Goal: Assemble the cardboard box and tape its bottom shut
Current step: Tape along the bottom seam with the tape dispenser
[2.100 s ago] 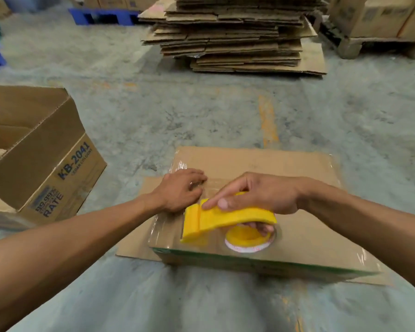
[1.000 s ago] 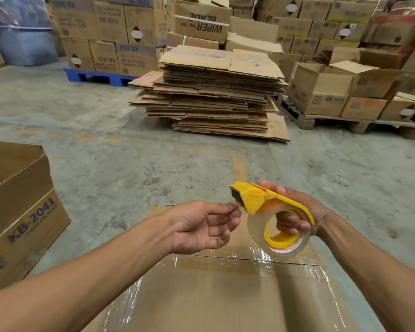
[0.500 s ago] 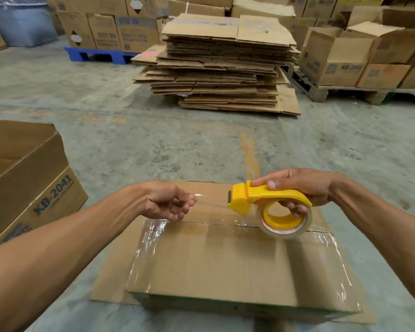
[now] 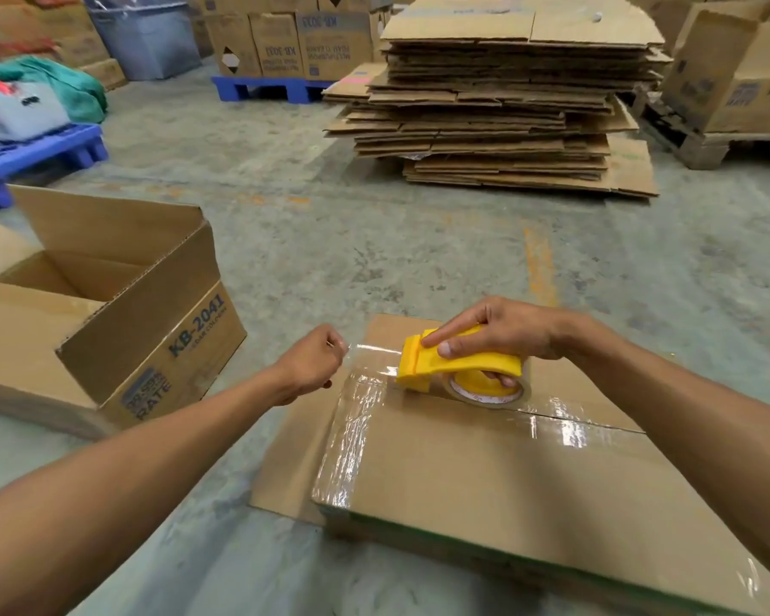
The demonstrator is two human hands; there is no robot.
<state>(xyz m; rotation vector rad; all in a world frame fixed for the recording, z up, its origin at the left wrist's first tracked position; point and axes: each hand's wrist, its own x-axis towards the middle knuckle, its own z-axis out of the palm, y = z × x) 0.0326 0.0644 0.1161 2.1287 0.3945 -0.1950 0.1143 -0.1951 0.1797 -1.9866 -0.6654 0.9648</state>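
One cardboard box (image 4: 507,473), on floor beneath both hands; light, stiff, film-slick (best held by edges). One yellow tape dispenser (image 4: 459,369), right hand (image 4: 503,331) closed around it. Left hand (image 4: 312,366) pinched shut on one clear tape end (image 4: 370,349), just left of dispenser.

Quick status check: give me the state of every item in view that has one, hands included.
Box being taped: flaps closed, tape along left edge and centre seam.
Tape dispenser: resting on the box, gripped.
Tape strip: stretched between dispenser and left hand.
Left hand: pinching tape end.
Right hand: gripping dispenser.
KB-2041 box: open.
Flat cartons: stacked, unfolded.
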